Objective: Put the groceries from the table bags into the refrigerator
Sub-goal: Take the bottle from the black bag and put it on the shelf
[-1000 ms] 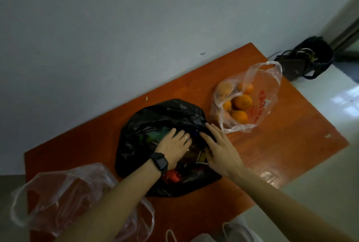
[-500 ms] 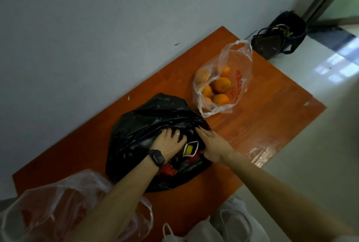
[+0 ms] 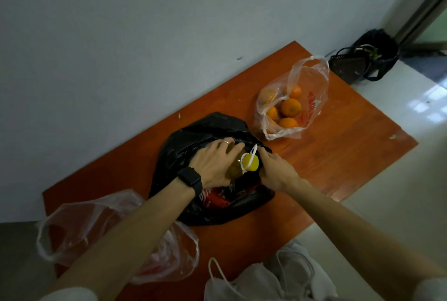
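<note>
A black plastic bag [image 3: 193, 136] lies open in the middle of the orange wooden table [image 3: 343, 155]. My left hand [image 3: 212, 160], with a dark watch on the wrist, grips a bottle of yellowish liquid with a yellow cap and white loop handle [image 3: 250, 162] rising out of the bag. My right hand [image 3: 275, 170] holds the bag's right edge, fingers curled on the plastic. Red packets [image 3: 215, 198] show inside the bag below the bottle. A clear bag of oranges [image 3: 290, 107] sits further right on the table.
A crumpled clear plastic bag [image 3: 96, 223] lies at the table's near left corner. A white bag with handles [image 3: 266, 279] sits below the front edge. A black bag [image 3: 362, 58] stands on the floor by the wall. The wall borders the table's far side.
The yellow-capped bottle has come up out of the black bag in my left hand. My right hand shifted to the bag's right rim. The camera view moved.
</note>
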Motion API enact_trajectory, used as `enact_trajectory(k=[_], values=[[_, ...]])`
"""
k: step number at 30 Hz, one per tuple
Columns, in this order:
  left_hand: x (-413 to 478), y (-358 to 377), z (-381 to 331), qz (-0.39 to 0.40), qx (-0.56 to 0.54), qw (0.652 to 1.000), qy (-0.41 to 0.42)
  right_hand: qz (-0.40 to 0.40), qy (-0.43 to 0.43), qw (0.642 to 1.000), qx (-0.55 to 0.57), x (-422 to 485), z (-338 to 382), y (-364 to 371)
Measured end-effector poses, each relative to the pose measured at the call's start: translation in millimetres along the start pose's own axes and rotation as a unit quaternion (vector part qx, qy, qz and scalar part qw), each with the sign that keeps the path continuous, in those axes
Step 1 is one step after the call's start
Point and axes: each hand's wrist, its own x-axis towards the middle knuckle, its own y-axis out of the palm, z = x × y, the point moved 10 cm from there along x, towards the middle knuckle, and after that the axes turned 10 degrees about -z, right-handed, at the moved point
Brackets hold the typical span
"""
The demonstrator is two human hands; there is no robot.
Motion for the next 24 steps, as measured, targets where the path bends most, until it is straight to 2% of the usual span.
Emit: enact_trajectory(k=[3, 5, 7, 9, 11, 15, 18, 24], values=[[2, -24, 12, -0.049, -0.086, 0.994, -0.052, -0.008, -0.011, 1.000, -0.012, -1, 8, -8], [-1, -36, 28, -0.081, -0.160, 0.978, -0.110, -0.006, -0.018, 0.999, -0.030, -4, 12, -13], [-7, -38, 52, -0.117, -0.254, 0.939, -0.200, -0.010, -0.020, 0.999, -0.035, -8, 16, -20], [-19, -36, 75, -0.175, -0.338, 0.880, -0.284, -0.026, -0.026, 0.999, -0.028, -12, 24, -29], [-27, -34, 89, -0.220, -0.384, 0.833, -0.331, -0.058, -0.037, 0.998, -0.012, -15, 36, -44], [-35, -61, 88, -0.266, -0.410, 0.798, -0.352, -0.115, -0.070, 0.989, 0.056, -24, 71, -72], [-36, -88, 84, -0.282, -0.440, 0.776, -0.353, -0.120, -0.065, 0.981, 0.140, -29, 90, -82], [-40, -137, 89, -0.297, -0.530, 0.711, -0.354, -0.164, -0.070, 0.948, 0.263, -42, 107, -109]])
